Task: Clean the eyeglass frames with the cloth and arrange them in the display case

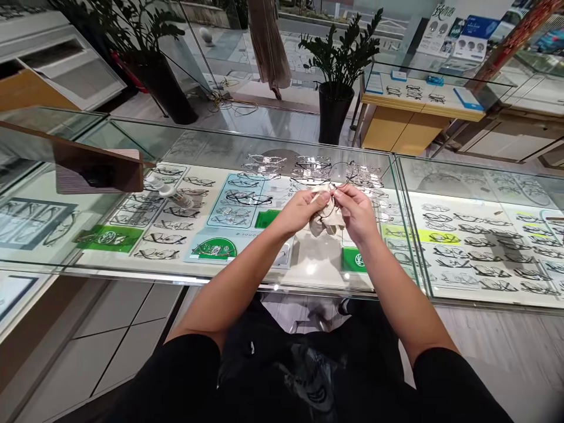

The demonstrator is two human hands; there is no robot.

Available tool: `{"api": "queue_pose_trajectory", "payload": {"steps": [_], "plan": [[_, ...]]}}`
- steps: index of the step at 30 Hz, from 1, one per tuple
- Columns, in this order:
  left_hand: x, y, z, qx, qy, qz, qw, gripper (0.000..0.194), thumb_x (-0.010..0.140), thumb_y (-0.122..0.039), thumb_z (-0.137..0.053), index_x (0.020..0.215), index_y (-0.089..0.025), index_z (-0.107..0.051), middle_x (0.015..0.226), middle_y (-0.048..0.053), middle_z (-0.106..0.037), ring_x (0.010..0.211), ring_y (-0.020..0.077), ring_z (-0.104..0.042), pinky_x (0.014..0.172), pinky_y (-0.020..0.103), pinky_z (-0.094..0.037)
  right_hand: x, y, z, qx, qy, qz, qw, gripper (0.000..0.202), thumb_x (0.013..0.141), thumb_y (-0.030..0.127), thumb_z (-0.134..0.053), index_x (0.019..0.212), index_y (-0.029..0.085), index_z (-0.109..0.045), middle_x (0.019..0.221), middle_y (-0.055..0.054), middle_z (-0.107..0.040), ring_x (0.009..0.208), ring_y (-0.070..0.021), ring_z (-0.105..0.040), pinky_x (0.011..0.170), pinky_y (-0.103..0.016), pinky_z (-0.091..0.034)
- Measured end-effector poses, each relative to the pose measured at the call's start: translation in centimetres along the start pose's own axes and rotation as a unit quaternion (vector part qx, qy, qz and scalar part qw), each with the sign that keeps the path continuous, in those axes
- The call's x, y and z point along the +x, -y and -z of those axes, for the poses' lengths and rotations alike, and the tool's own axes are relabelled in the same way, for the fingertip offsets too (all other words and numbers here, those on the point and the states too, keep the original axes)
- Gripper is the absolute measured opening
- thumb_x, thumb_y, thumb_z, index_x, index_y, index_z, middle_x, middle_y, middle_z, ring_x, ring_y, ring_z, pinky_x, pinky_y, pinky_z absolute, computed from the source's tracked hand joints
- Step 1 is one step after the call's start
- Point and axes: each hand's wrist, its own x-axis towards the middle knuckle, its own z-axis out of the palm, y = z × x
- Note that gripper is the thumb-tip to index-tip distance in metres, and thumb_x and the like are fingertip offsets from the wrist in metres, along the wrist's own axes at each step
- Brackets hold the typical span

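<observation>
Counted: one cloth (326, 223), one pair of glasses (342, 173), two potted plants (336, 108). Reaching both forearms (251, 258) forward, converging above the glass counter (314, 258). Pinching cloth with left hand (304, 208), glasses with right hand (359, 214), fingertips close together. Noted cloth as beige, crumpled, drooping; glasses as thin-rimmed, round-lensed, just beyond the fingers.

The cloth (326, 223) looks soft, creased and matt; the counter (314, 263) is smooth, glossy glass catching bright reflections; the plant pot (335, 114) has a smooth, dark sheen; the cabinet (390, 130) looks like pale wood, and the shirt (176, 370) is matt black fabric
</observation>
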Motion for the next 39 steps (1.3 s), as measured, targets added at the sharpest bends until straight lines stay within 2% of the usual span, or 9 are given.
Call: {"api": "queue_pose_trajectory", "payload": {"steps": [4,10,14,17,21,24,30,35,39], "plan": [[0.3,-0.1,1.1,0.014,-0.051,-0.003,0.999,0.066,0.081,-0.079,-0.081,0.077,-0.016,-0.064,0.063,0.000,-0.061,0.053,0.0085,-0.054,0.052,0.021,-0.043,0.2,1.0,0.6,0.046,-0.028,-0.007,0.999,0.037,0.069,0.049,-0.096,0.087,0.025,-0.074,0.085,0.002,-0.071,0.069,-0.0118,-0.055,0.064,-0.025,-0.051],[1.6,-0.8,4.2,-0.041,-0.231,-0.092,0.968,0.059,0.082,-0.076,-0.082,0.089,-0.021,-0.061,0.073,-0.001,-0.064,0.074,0.0144,-0.066,0.064,0.023,-0.049,0.7,2.0,1.5,0.073,-0.030,0.021,0.997,0.036,0.072,0.047,-0.093,0.089,0.028,-0.069,0.091,0.001,-0.069,0.077,-0.0138,-0.056,0.073,-0.029,-0.054],[2.4,-0.6,10.0,-0.003,-0.385,-0.219,0.897,0.064,0.088,-0.088,-0.066,0.099,-0.025,-0.062,0.090,0.003,-0.069,0.107,0.0214,-0.069,0.078,0.029,-0.052,0.9,1.9,1.6,0.081,-0.004,0.014,0.997,0.036,0.073,0.047,-0.094,0.088,0.027,-0.068,0.089,0.003,-0.066,0.077,-0.0127,-0.056,0.075,-0.027,-0.054],[2.2,0.1,15.7,0.089,-0.420,-0.291,0.855,0.064,0.104,-0.084,-0.043,0.117,-0.024,-0.063,0.112,0.002,-0.071,0.133,0.0196,-0.059,0.091,0.036,-0.047,1.0,1.6,1.8,0.100,0.007,0.008,0.995,0.033,0.074,0.043,-0.093,0.089,0.026,-0.069,0.089,0.003,-0.066,0.079,-0.0120,-0.058,0.074,-0.025,-0.054],[1.2,0.1,20.2,0.254,-0.567,-0.242,0.745,0.087,0.110,-0.076,0.001,0.132,-0.018,-0.060,0.137,0.011,-0.065,0.148,0.0207,-0.053,0.098,0.047,-0.044,1.1,1.3,2.0,0.131,0.016,0.003,0.991,0.027,0.076,0.036,-0.092,0.090,0.025,-0.071,0.091,0.003,-0.069,0.081,-0.0113,-0.060,0.075,-0.023,-0.054],[0.3,-0.7,20.2,0.291,-0.645,-0.152,0.690,0.074,0.114,-0.069,-0.007,0.134,-0.021,-0.060,0.145,0.016,-0.062,0.144,0.0276,-0.060,0.111,0.051,-0.047,1.2,1.3,2.1,0.136,0.019,0.000,0.991,0.024,0.078,0.033,-0.090,0.088,0.026,-0.070,0.093,0.003,-0.070,0.082,-0.0117,-0.061,0.075,-0.023,-0.055],[-1.1,-1.4,17.5,0.436,-0.634,0.060,0.637,0.033,0.112,-0.030,-0.039,0.121,-0.013,-0.065,0.143,0.025,-0.060,0.146,0.0387,-0.052,0.126,0.062,-0.037,1.4,1.3,2.2,0.117,0.028,0.001,0.993,0.024,0.079,0.036,-0.087,0.088,0.026,-0.067,0.097,0.002,-0.068,0.085,-0.0125,-0.063,0.076,-0.024,-0.054],[-1.3,-0.9,17.0,0.461,-0.600,0.126,0.642,0.040,0.106,-0.044,-0.053,0.116,-0.010,-0.071,0.152,0.032,-0.055,0.151,0.0492,-0.043,0.126,0.076,-0.026,1.6,1.4,2.4,0.078,0.029,0.014,0.996,0.026,0.080,0.041,-0.085,0.089,0.027,-0.064,0.100,0.001,-0.068,0.088,-0.0151,-0.063,0.079,-0.027,-0.055],[-1.0,-0.8,16.3,0.454,-0.610,0.080,0.644,0.058,0.102,-0.057,-0.055,0.132,-0.010,-0.069,0.172,0.031,-0.036,0.161,0.0522,-0.027,0.129,0.079,-0.015,1.7,1.6,2.6,0.044,0.031,0.032,0.998,0.026,0.081,0.044,-0.082,0.091,0.027,-0.064,0.100,-0.001,-0.067,0.090,-0.0166,-0.063,0.081,-0.030,-0.055]]}}
